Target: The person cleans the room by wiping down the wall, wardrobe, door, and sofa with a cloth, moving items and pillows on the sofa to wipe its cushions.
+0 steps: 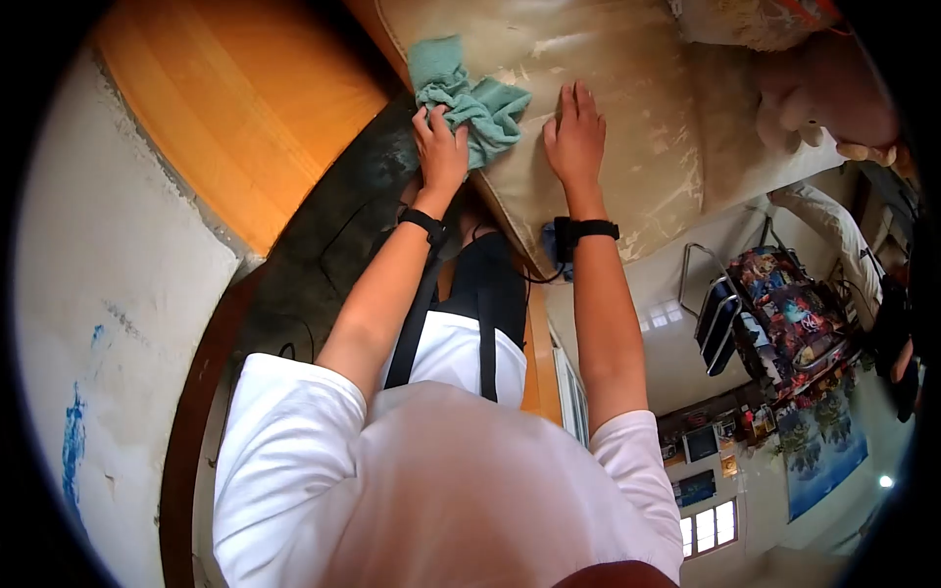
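My left hand (440, 149) is closed on a crumpled green cloth (480, 108), its fingers curled over the cloth's lower left side. The cloth lies bunched on a beige sofa seat (627, 118) with a worn, peeling cover, close to the seat's left edge. To the right of the cloth, my right hand (576, 140) rests flat on the seat with its fingers stretched out. Nothing shows in that hand. Black bands are strapped around both wrists.
An orange-brown wooden panel (245, 108) stands left of the seat, beside a pale wall (108, 265) with blue marks. A pinkish plush toy (833, 93) sits at the seat's upper right. Further right is a chair with a colourful patterned cover (784, 314).
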Available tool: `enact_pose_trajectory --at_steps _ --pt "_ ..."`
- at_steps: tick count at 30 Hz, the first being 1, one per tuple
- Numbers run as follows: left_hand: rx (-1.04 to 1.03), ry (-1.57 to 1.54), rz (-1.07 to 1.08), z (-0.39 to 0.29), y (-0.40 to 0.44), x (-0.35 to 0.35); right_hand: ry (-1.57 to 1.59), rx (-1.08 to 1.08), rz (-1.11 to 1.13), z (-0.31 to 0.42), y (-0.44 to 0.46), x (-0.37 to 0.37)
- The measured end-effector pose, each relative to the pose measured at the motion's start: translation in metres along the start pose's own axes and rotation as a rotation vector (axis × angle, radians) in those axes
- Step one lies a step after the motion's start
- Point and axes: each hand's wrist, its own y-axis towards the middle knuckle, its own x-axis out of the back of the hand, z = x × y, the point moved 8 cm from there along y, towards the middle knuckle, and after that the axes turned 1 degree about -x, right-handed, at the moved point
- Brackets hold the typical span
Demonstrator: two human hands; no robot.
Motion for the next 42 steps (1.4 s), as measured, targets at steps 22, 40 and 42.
enact_pose_trajectory --at_steps 22,40,42 --pt "-0.561 -0.347 -0.614 -0.151 0.093 0.183 1.546 0.077 0.491 0.169 0.027 -0.071" --pt "-0.282 -0.249 -0.365 -0.086 0.092 0.146 0.625 0.34 0.561 0.16 -0.001 -0.096" --pt "-0.235 -0.198 -0.36 -0.067 0.091 0.131 0.223 0.318 0.268 0.129 0.008 -0.036"
